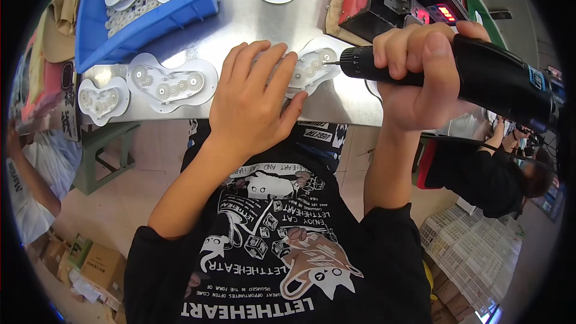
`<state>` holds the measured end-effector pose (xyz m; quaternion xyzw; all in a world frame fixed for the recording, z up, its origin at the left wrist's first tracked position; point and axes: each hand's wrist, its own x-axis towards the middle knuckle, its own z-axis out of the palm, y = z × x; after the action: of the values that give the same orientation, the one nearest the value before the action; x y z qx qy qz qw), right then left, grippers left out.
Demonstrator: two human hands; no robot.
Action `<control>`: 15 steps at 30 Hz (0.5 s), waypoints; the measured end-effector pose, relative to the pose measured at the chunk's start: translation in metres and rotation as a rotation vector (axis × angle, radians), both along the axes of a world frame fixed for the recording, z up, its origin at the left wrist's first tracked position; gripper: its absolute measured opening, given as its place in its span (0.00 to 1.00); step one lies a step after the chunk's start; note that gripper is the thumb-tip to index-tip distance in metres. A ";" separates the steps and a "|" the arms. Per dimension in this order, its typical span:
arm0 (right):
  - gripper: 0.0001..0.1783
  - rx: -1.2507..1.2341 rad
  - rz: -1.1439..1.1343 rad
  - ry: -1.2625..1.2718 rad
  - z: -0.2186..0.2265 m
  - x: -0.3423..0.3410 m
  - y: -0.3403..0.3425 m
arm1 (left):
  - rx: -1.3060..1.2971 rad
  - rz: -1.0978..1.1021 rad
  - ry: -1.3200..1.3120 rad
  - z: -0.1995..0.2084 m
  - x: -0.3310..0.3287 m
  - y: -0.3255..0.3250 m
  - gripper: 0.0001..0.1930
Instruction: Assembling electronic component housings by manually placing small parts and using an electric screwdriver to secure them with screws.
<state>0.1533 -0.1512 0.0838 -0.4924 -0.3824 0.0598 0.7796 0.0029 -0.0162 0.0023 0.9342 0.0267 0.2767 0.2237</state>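
On the gear plate (pixel 312 67), left hand (pixel 252 105) lies flat.

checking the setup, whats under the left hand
The left hand lies flat on a white plastic gear plate; its right end shows, the rest is covered.

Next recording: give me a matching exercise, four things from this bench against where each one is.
Things:
1. electric screwdriver
2. blue bin
3. white gear housing
4. small heart-shaped white housing

Places:
A. pressed under the left hand
B. near the metal table's left front corner
C. gripped in the right hand
D. far left of the table, holding white parts

Pairs: 1-C, 2-D, 3-A, 4-B
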 end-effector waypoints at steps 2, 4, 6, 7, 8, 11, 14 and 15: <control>0.21 -0.018 -0.053 0.024 -0.002 -0.006 0.006 | -0.002 -0.001 0.006 -0.001 0.000 0.000 0.26; 0.21 -0.037 -0.107 0.049 -0.003 -0.009 0.011 | -0.001 -0.001 -0.001 -0.002 0.001 -0.001 0.27; 0.21 -0.066 -0.104 0.067 -0.006 -0.008 0.012 | -0.003 0.002 0.002 -0.001 0.001 -0.001 0.27; 0.21 -0.069 -0.100 0.067 -0.006 -0.009 0.012 | -0.002 0.002 0.003 -0.001 0.001 0.000 0.27; 0.21 -0.076 -0.112 0.044 -0.007 -0.010 0.012 | -0.005 0.006 0.002 -0.001 0.001 0.000 0.27; 0.22 -0.073 -0.091 -0.033 -0.010 -0.015 0.014 | -0.016 0.005 0.002 -0.001 0.000 -0.001 0.28; 0.20 -0.006 0.007 -0.136 -0.015 -0.014 0.019 | -0.038 0.018 0.026 -0.001 -0.001 0.000 0.28; 0.21 0.071 0.073 -0.099 -0.019 -0.011 0.019 | -0.043 0.018 0.018 -0.003 -0.001 0.000 0.28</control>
<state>0.1419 -0.1322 0.0644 -0.4524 -0.4402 0.0502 0.7740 0.0020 -0.0162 -0.0004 0.9312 0.0431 0.2699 0.2412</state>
